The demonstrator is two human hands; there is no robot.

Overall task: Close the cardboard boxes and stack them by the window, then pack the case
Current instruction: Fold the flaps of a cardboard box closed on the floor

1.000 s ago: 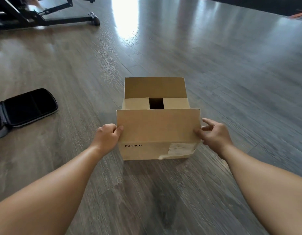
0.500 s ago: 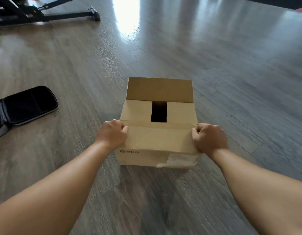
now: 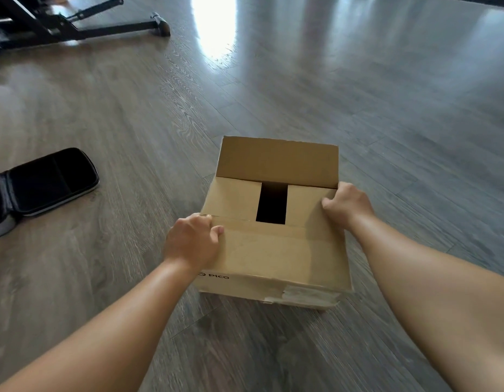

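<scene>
Nearest the camera, two bare forearms are reaching in from 7 and 5 o'clock toward the cardboard box (image 3: 273, 239), which is sitting on the wood floor (image 3: 386, 108) just below centre frame. The near flap (image 3: 270, 247) is lying folded down over the box top. The left hand (image 3: 192, 241) is resting on that flap's left end at 9 o'clock of the box, thumb on top, fingers curled over the side edge and gripping it. The right hand (image 3: 348, 205) is sitting at the box's 3 o'clock edge, fingers curled down onto the right inner flap (image 3: 304, 205); whether it is clamping the edge or only pressing cannot be told. The left inner flap (image 3: 233, 198) is lying flat as well, with a dark gap (image 3: 272, 203) showing between the two. At 12 o'clock the far flap (image 3: 277, 162) is standing upright, not yet folded.

Judgement: the closing step on this box is in hand and roughly half done. The next move is likely calling for one hand to reach the far flap and bring it down over the gap while the other is holding the near flap flat. Stacking is not begun; no window is in view.

Farther off at 9 o'clock, the black case (image 3: 44, 182) is lying open on the floor, well apart from the box. At 11 o'clock, a black metal frame (image 3: 84, 26) is standing on the floor.
</scene>
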